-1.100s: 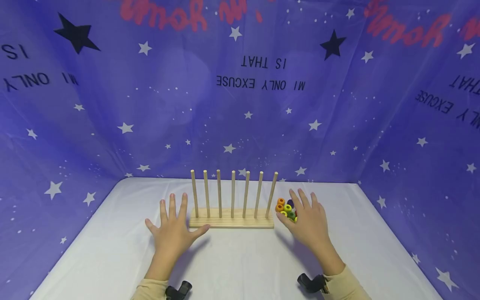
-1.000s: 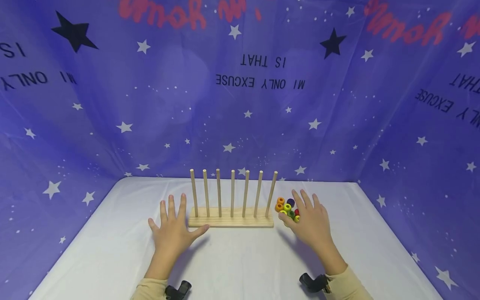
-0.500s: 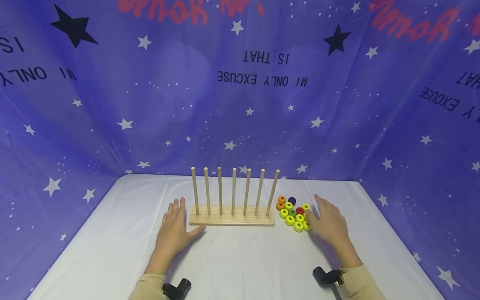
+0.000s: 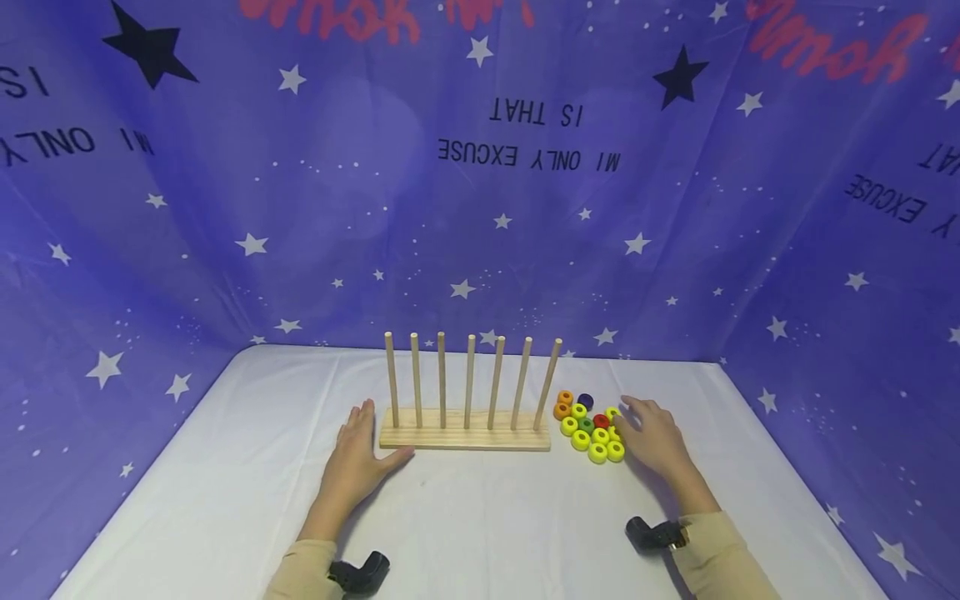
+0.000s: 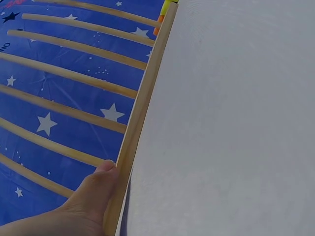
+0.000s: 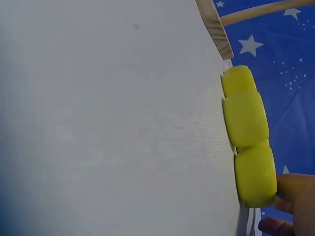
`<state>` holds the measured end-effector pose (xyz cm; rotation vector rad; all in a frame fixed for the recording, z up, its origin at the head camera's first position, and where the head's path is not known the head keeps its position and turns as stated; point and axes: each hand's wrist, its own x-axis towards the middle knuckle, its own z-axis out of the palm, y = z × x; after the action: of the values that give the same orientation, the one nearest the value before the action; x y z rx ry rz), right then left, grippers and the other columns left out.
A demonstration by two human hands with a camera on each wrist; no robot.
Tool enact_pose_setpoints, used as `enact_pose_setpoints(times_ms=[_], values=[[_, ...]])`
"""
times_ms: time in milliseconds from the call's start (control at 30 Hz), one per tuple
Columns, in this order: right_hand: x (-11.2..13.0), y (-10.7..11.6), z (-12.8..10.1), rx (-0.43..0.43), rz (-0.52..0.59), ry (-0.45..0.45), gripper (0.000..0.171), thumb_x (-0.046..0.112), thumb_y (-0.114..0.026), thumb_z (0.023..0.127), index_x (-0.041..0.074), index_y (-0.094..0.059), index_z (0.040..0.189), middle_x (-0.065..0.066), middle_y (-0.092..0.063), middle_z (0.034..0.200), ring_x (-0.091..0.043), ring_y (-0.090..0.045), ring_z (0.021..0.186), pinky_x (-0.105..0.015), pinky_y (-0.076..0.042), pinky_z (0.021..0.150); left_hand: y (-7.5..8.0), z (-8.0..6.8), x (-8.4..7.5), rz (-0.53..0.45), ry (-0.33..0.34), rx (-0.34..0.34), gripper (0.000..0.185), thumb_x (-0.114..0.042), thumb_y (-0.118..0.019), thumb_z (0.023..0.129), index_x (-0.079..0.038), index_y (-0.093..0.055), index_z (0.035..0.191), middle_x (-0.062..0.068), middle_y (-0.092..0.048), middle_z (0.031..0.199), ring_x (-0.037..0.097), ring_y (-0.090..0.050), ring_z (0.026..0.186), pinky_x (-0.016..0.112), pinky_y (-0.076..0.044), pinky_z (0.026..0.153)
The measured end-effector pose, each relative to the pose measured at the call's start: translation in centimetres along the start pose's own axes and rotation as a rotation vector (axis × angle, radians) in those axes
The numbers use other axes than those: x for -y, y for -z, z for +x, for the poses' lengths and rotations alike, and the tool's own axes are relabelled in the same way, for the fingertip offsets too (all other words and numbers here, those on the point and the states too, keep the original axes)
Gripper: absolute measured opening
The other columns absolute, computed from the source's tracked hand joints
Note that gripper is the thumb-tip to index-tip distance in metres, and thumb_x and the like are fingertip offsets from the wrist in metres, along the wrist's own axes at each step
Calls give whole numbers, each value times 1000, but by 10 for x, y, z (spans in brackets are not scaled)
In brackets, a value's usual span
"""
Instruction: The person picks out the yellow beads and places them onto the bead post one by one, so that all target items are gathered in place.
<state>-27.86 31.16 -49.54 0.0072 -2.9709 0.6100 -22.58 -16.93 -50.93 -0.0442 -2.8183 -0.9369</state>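
Resting flat beside the wooden peg rack (image 4: 465, 437), the left hand (image 4: 358, 462) has closed its spread fingers together, thumb against the rack's base. The right hand (image 4: 654, 440) has slid off the pile of coloured rings (image 4: 590, 427), uncovering them, and now touches a yellow ring (image 6: 255, 177) with loosely curled fingers.
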Motion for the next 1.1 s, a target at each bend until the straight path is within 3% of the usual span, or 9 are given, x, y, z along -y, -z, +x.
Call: enact_pose_setpoints(times_ms=[333,600,800,967,1100], values=[[-1,-1,11,7,23,0,50,44,-52,94,13,-54,133,-19,-57,124,-42,-46,116,-61,-39,94,-4,4,-1,24,22,2,113,-70,-65,71,-3,-20,150,24,-22,154,52,-20,138,66,-22,109],[3,0,15,43,58,-5,43,42,-57,91,14,-63,124,-18,-60,121,-41,-48,115,-60,-38,95,-8,7,0,30,10,-7,110,-70,-66,71,-4,-24,149,24,-28,152,44,-22,141,62,-19,113],[8,3,16,80,75,-16,45,39,-55,93,14,-57,130,-18,-58,125,-41,-46,117,-61,-38,95,-11,6,1,45,18,-14,105,-69,-64,73,-5,-27,148,24,-31,151,45,-26,140,62,-21,113],[8,4,17,72,75,-5,45,37,-54,94,12,-55,132,-18,-59,123,-38,-48,112,-57,-42,91,-12,4,0,52,24,-19,101,-69,-63,74,-8,-29,148,25,-31,150,52,-27,136,66,-25,109],[5,2,19,69,76,9,46,36,-54,95,11,-54,133,-19,-57,125,-40,-48,114,-57,-41,93,-13,4,-1,62,5,-32,97,-67,-63,75,-10,-32,147,22,-36,149,49,-30,136,65,-27,108]])
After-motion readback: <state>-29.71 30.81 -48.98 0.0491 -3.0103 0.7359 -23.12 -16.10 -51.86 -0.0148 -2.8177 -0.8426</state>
